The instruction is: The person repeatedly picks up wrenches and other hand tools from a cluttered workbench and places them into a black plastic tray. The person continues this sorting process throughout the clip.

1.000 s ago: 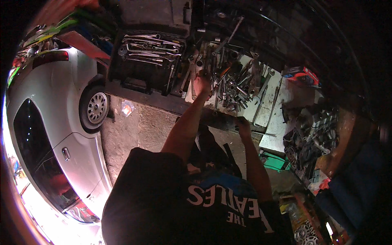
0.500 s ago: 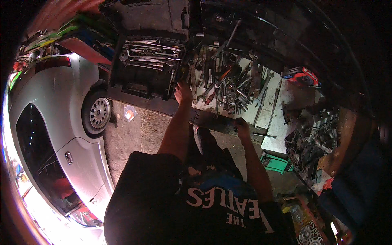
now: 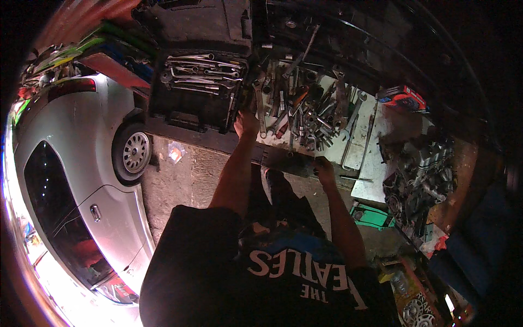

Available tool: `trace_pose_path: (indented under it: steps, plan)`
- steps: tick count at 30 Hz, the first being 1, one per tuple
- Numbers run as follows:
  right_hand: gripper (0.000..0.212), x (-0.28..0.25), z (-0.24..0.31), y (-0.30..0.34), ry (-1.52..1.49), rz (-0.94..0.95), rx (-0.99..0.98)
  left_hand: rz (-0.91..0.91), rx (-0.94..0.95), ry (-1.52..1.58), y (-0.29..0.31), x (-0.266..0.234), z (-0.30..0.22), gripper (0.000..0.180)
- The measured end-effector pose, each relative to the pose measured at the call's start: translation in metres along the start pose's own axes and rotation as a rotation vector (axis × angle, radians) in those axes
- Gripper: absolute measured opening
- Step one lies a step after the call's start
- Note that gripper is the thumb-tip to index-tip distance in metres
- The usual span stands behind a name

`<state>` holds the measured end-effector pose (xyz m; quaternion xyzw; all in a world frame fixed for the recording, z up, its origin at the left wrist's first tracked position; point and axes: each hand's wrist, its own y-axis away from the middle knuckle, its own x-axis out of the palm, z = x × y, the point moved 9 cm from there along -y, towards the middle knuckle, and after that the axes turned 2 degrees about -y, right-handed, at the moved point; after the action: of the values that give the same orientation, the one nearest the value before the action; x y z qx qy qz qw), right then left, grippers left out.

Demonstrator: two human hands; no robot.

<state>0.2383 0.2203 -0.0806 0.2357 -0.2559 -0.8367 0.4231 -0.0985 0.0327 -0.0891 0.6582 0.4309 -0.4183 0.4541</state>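
An opened black tool case (image 3: 188,122) lies on the bench at the left, with several combination wrenches (image 3: 204,71) and a ratchet (image 3: 165,78) in it. My left hand (image 3: 247,124) is at the case's right edge, fingers curled; what they touch is too dark to make out. Beside it lies a long wrench (image 3: 261,111). My right hand (image 3: 325,170) is closed at the bench's front edge, around something small and dark that I cannot identify. Beyond both hands is a heap of sockets (image 3: 318,122), wrenches and other hand tools on a white surface.
To the left a silver car (image 3: 81,180) is parked close to the bench. At the right are a greasy engine part (image 3: 419,180), a red and black box (image 3: 403,99) and a green metal tool (image 3: 373,216). A thin rod (image 3: 357,179) lies near the front edge.
The view has shifted slightly, so the whole scene sits a little differently. Both hands stay in nearly the same places, and no tool has visibly moved.
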Motion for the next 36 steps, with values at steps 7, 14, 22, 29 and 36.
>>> trace_pose_path:
  steps: [7,14,22,29,36]
  plan:
    - [0.017,0.008,0.005,-0.001,-0.065,0.012,0.031,-0.036,-0.102,0.223,0.012,-0.030,-0.012,0.035]
    - [0.019,0.008,-0.004,-0.012,-0.055,0.036,-0.002,-0.107,-0.039,0.274,0.032,-0.053,-0.017,0.035]
    - [0.020,0.000,-0.004,-0.005,-0.077,0.002,-0.017,0.031,-0.088,0.509,0.029,0.004,-0.009,0.030]
    - [0.018,0.032,0.016,-0.018,-0.136,0.090,0.019,0.308,0.048,1.054,0.021,0.085,0.029,0.029]
    - [0.020,0.020,0.036,-0.004,-0.155,0.034,-0.042,0.318,-0.022,0.346,0.059,0.011,-0.013,0.031]
